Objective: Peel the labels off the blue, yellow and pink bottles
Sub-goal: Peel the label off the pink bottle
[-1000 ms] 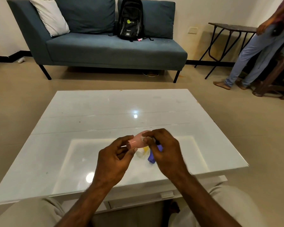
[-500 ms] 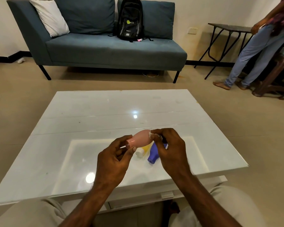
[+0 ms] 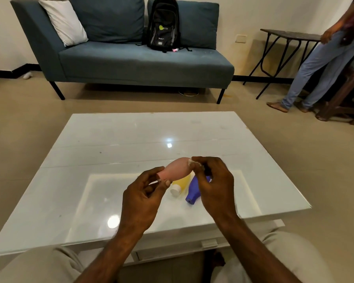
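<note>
The hands are holding the pink bottle (image 3: 177,170) above the tabletop (image 3: 110,144), the left hand (image 3: 141,199) gripping its neck and the right hand (image 3: 215,184) pinching the label (image 3: 192,163), which is probably thin and easily torn, on a light, smooth bottle.

Both hands raised: left hand (image 3: 141,199) fingers pinched, right hand (image 3: 215,184) fingers curled.
</note>
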